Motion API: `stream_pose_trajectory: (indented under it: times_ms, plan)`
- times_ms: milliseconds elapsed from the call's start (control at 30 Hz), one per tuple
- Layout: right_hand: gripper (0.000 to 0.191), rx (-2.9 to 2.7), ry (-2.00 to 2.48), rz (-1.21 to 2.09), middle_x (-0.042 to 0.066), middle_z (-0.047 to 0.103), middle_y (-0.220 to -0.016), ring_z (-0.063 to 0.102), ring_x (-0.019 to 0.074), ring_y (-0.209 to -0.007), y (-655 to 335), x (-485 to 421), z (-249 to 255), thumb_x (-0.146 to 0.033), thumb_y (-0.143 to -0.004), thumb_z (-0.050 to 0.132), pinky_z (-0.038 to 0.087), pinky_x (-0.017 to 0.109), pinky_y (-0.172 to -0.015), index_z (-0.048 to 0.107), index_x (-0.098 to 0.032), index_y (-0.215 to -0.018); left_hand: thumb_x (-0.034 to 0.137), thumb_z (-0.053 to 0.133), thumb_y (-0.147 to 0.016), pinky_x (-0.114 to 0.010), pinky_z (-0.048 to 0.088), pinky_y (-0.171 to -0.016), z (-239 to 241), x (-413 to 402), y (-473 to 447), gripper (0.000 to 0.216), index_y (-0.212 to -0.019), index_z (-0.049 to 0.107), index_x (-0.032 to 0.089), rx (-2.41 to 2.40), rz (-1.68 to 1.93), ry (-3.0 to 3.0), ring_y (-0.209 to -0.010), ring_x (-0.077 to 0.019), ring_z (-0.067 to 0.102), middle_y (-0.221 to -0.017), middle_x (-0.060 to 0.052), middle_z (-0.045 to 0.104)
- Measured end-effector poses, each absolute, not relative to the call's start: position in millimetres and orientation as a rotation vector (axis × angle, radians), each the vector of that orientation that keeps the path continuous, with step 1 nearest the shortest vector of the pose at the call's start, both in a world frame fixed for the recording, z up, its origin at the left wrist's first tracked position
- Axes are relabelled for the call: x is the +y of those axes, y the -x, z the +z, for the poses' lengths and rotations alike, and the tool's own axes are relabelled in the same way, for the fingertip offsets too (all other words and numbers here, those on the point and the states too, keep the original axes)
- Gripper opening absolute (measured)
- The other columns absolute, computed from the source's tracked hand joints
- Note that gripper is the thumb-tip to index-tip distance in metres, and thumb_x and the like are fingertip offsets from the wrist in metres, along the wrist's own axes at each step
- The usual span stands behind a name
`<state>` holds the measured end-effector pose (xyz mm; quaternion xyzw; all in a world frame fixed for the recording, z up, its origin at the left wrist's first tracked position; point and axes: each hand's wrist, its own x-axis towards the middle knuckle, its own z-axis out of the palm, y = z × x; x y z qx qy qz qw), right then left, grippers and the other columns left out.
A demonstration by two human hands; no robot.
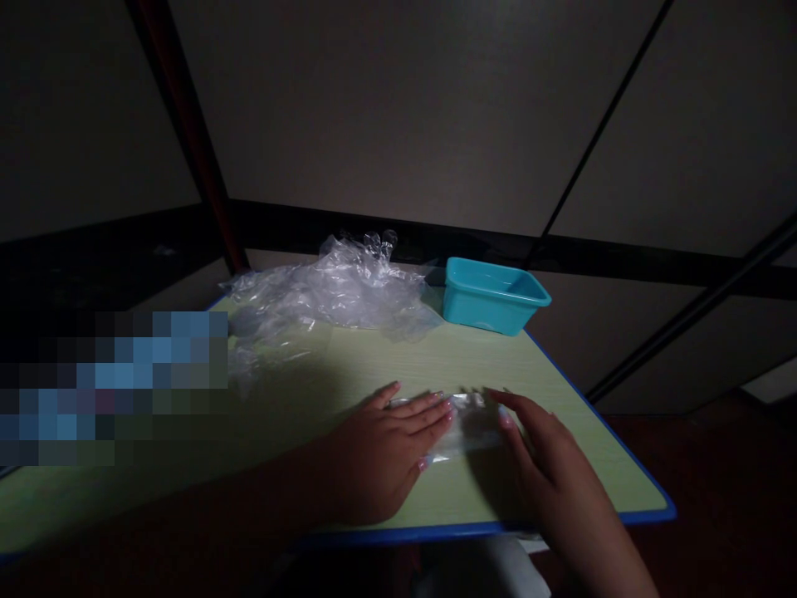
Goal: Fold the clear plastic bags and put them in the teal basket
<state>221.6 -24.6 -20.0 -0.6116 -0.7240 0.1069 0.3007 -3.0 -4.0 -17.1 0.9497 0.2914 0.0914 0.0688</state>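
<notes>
My left hand (pixel 389 444) lies flat on the pale green table (pixel 386 365), fingers stretched out over the left part of a small folded clear plastic piece (pixel 470 428). My right hand (pixel 545 453) rests on the right part of the same plastic piece, fingers extended and pressing down on it. The plastic lies flat on the table between the two hands, near the front edge.
A heap of crumpled clear plastic (pixel 330 295) lies at the back of the table. A teal plastic bin (pixel 491 295) stands at the back right corner. The table has a blue rim. A blurred patch covers the left side. Dark wall panels rise behind.
</notes>
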Motion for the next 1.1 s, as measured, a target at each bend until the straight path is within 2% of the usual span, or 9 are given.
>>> stream_pose_trajectory:
  times_ms: [133, 267, 367, 567, 733, 933, 1100]
  plan:
    - [0.048, -2.171, 1.628, 0.25, 0.007, 0.039, -0.139, 0.03, 0.0285, -0.129, -213.5, -35.0, -22.9, -0.04, -0.088, 0.035, 0.009, 0.06, -0.104, 0.038, -0.026, -0.134, 0.022, 0.036, -0.087, -0.044, 0.011, -0.11, -16.4, -4.0, 2.5, 0.054, -0.14, 0.023, 0.02, 0.885, 0.258, -2.849, -0.135, -0.0189, 0.018, -0.147, -0.004, 0.02]
    - [0.053, -2.267, 1.599, 0.219, 0.006, 0.023, -0.145, 0.021, 0.0246, -0.133, -187.6, -33.7, -21.7, -0.041, -0.092, 0.024, 0.004, 0.057, -0.106, 0.021, -0.022, -0.141, 0.02, 0.036, -0.087, -0.046, 0.008, -0.11, -15.6, -3.7, 0.6, 0.056, -0.141, 0.019, 0.021, 0.903, 0.262, -2.833, -0.135, -0.0184, 0.018, -0.147, -0.005, 0.021]
    - [0.055, -2.322, 1.646, 0.2, 0.006, 0.017, -0.146, 0.018, 0.0234, -0.134, -170.8, -28.6, -21.7, -0.043, -0.092, 0.02, 0.002, 0.056, -0.107, 0.019, -0.019, -0.142, 0.019, 0.037, -0.086, -0.046, 0.009, -0.109, -15.3, -3.4, -0.2, 0.058, -0.141, 0.019, 0.024, 0.896, 0.3, -2.832, -0.135, -0.0198, 0.017, -0.148, -0.004, 0.018]
    - [0.06, -2.326, 1.824, 0.181, 0.007, 0.015, -0.145, 0.012, 0.0234, -0.135, -168.6, -22.8, -27.9, -0.047, -0.092, 0.015, 0.007, 0.055, -0.107, 0.018, -0.013, -0.141, 0.023, 0.034, -0.089, -0.045, 0.01, -0.109, -19.5, -4.1, 2.4, 0.051, -0.139, 0.025, 0.019, 0.918, 0.262, -2.801, -0.135, -0.0185, 0.017, -0.146, -0.008, 0.022]
    - [0.06, -2.342, 1.851, 0.182, 0.008, 0.017, -0.145, 0.012, 0.0225, -0.134, -170.0, -21.9, -27.2, -0.046, -0.092, 0.013, 0.011, 0.052, -0.108, 0.02, -0.01, -0.14, 0.036, 0.037, -0.09, -0.047, 0.01, -0.108, -17.2, -3.6, 1.3, 0.052, -0.138, 0.027, 0.02, 0.924, 0.271, -2.785, -0.135, -0.0208, 0.017, -0.147, -0.008, 0.019]
    - [0.057, -2.358, 1.851, 0.172, 0.007, 0.017, -0.145, 0.013, 0.0212, -0.134, -170.5, -21.5, -27.7, -0.041, -0.092, 0.014, 0.014, 0.05, -0.108, 0.022, -0.011, -0.139, 0.025, 0.033, -0.091, -0.045, 0.021, -0.106, -6.2, 10.4, 3.1, 0.037, -0.125, 0.048, 0.022, 1.166, 0.556, -2.674, -0.132, -0.0208, 0.027, -0.141, -0.006, 0.036]
    - [0.056, -2.362, 1.875, 0.118, 0.008, 0.017, -0.145, 0.013, 0.0214, -0.134, -170.3, -21.2, -28.7, -0.036, -0.091, 0.018, 0.014, 0.051, -0.108, 0.02, -0.01, -0.14, 0.026, 0.037, -0.089, -0.053, 0.017, -0.104, -16.7, 22.4, 10.3, 0.046, -0.135, 0.035, 0.023, 1.175, 0.397, -2.759, -0.135, -0.0232, 0.015, -0.146, -0.006, 0.024]
